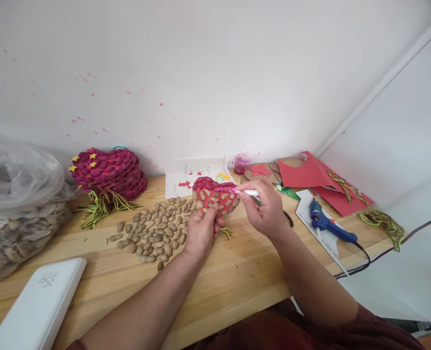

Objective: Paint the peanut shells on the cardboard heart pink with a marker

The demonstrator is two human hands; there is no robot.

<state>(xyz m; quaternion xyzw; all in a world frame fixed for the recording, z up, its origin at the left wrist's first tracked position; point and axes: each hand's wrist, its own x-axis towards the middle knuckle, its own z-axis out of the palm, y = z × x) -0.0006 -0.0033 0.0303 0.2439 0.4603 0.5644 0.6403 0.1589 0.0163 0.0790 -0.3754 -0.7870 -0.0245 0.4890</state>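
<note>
My left hand [202,231] grips the lower left edge of a red disc covered in peanuts [218,200], thumb on its face. Peanuts along the top of the disc are painted magenta; those lower down are bare tan shell. In my right hand [264,206] is a white-handled paintbrush [249,193], its pink-coated tip touching the disc's upper right part. Green and yellow yarn ends [227,233] show below the disc. Loose peanuts [160,228] lie spread over the table to the left of my left hand.
Painted peanut pieces [109,170] with yarn tassels stand stacked at back left, beside a plastic bag of peanuts [22,228]. A white power bank [42,301] lies in front. Behind are a paint cup [241,164] and printed paper [177,175]. Right: blue glue gun [330,226], red card [306,170], yarn [383,221].
</note>
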